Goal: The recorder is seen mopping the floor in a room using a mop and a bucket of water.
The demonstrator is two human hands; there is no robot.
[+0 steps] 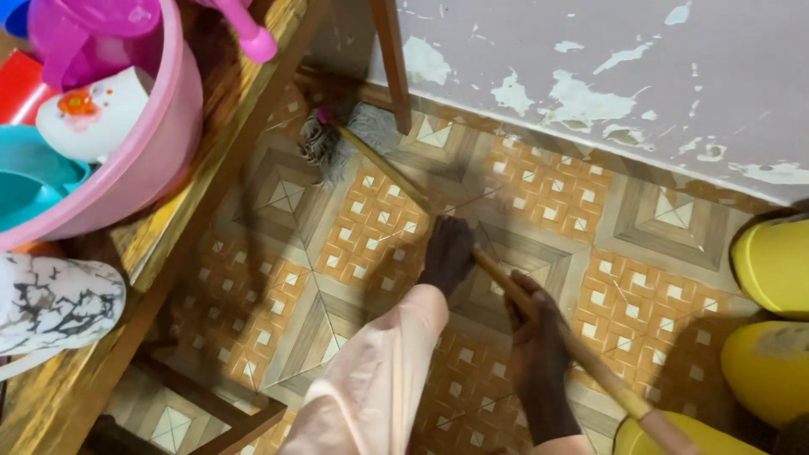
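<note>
head | left hand [448, 253], right hand [535, 316] both clenched on mop handle [404, 181] | mop head [333, 139] beyond

No packages, labels, signs or screens in view.

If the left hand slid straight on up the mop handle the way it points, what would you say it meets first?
Probably the grey mop head at the handle's far end, near the wooden leg; the left hand has only bare handle ahead, though depth is unclear.
</note>
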